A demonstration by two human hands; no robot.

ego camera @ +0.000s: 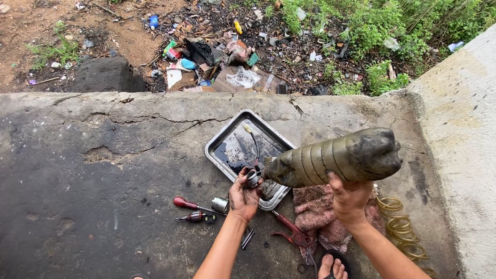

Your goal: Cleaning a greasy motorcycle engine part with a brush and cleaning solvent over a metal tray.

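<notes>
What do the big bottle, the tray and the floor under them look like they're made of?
Bottle: likely plastic, going by its moulded ribs and murky see-through wall, filmed with dark grime; the right hand props it up. Tray: thin sheet metal, shiny grey with a rolled rim, stained by dark liquid. Floor: concrete, rough, cracked and darkened, perhaps by oil or damp.

A metal tray point(222, 138) lies on the concrete slab point(103, 170); above its near corner the left hand point(244, 195) holds a small part point(252, 178), with a wire point(254, 144) running from it back over the tray; to the right, the right hand point(349, 199) holds a large bottle point(336, 159) tipped on its side, mouth toward the part; two screwdrivers point(187, 204) and a small cylinder point(220, 204) lie left of the left hand; pliers point(292, 231) and a rag point(312, 206) lie between the arms; a coiled hose point(400, 227) lies right of the rag; litter point(217, 57) lies beyond the slab.
</notes>
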